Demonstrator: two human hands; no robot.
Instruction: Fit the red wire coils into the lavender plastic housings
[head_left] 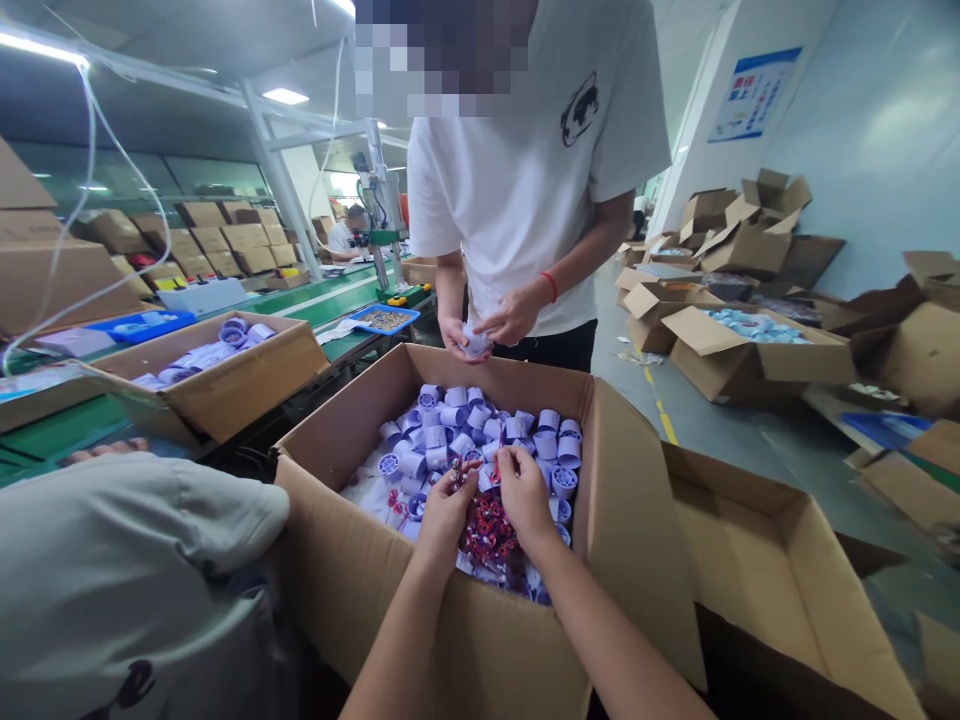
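Both hands are over a large cardboard box (345, 590) holding many pale purple plastic cups (454, 415). My left hand (448, 512) has its fingers pinched on a small red and metallic part. Beside it, my right hand (525, 492) pinches another small red piece, its fingertips close to those of the left. Just below and between them lies a tangled heap of small red and dark parts (491, 535), on top of the cups. Their exact kind is too small to tell. A few loose red bits (396, 503) rest among the cups to the left.
Across the box, a person in a white shirt (517, 220) handles a pale piece. Another person's grey sleeve (135, 560) is close at left. A second cup-filled box (240, 385) stands on the green conveyor (330, 310). An open carton (795, 580) lies at right.
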